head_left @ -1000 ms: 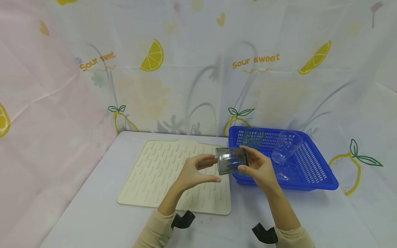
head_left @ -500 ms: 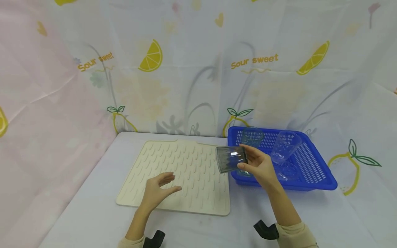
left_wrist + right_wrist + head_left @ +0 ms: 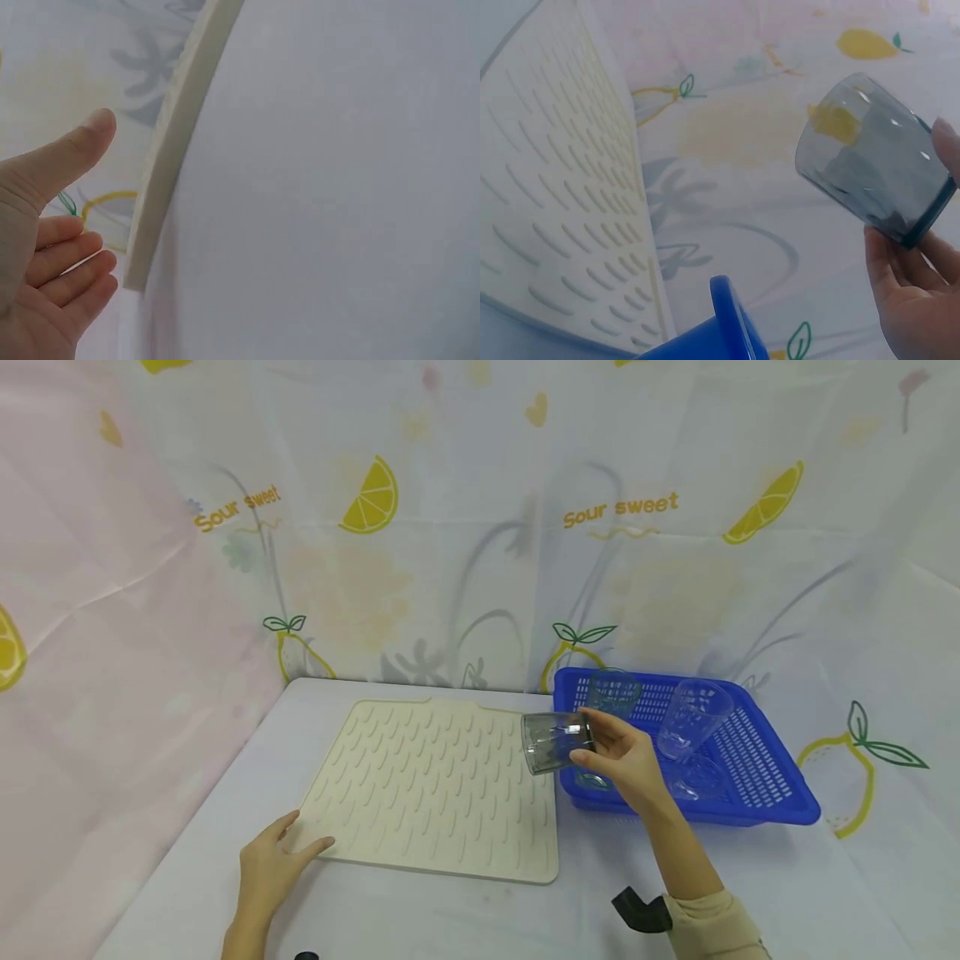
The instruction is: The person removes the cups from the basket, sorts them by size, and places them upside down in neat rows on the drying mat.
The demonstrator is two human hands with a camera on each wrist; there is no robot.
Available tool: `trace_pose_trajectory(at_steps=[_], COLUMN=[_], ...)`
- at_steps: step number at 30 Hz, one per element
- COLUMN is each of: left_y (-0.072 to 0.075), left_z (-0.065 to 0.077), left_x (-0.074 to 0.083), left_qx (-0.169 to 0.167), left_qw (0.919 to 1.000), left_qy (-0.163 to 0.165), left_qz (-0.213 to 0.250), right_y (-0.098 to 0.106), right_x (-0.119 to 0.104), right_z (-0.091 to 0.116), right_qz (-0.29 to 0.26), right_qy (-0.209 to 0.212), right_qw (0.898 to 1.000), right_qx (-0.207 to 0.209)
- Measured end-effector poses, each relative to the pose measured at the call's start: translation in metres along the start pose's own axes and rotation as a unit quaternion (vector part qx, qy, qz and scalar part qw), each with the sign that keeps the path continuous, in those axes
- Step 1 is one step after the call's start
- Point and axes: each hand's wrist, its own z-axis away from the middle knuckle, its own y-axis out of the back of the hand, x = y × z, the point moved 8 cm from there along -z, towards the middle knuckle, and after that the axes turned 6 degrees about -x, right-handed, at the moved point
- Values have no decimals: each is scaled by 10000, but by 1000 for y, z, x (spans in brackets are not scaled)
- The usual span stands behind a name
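My right hand (image 3: pixel 626 767) holds a grey-tinted glass (image 3: pixel 553 743) by its thick base end, between the thumb and fingers. The glass lies sideways in the air, its mouth towards the left, above the gap between the cream ridged mat (image 3: pixel 420 793) and the blue basket (image 3: pixel 757 815). In the right wrist view the glass (image 3: pixel 870 157) looks see-through, with nothing in it. My left hand (image 3: pixel 264 870) is at the mat's front left corner, thumb and fingers spread apart and holding nothing. Whether it touches the mat edge (image 3: pixel 161 180) I cannot tell.
Several glasses are in the basket: a tall clear glass (image 3: pixel 693 718) leaning, a greenish glass (image 3: pixel 613 692) at the back left, a low clear glass (image 3: pixel 696 777) at the front. A white cloth (image 3: pixel 360 918) covers the table. A lemon-print curtain (image 3: pixel 465 568) hangs behind.
My left hand has moved away from beside the glass, left and down to the mat's front left corner. The right hand stays almost in place, still holding the glass.
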Motion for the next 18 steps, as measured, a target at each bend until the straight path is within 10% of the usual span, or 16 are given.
trace_pose_trajectory(at_steps=[11, 18], left_y=[-11, -16], left_z=[4, 3], left_x=[-44, -48], left_qx=[-1694, -1924], left_qw=[9782, 9721], left_qy=[1200, 1328], left_qz=[37, 177], right_y=[-2, -6], right_x=[3, 9], right_z=[-8, -19], right_qz=[236, 459], right_qy=[-248, -471], right_qw=[9994, 9978], right_qx=[40, -13])
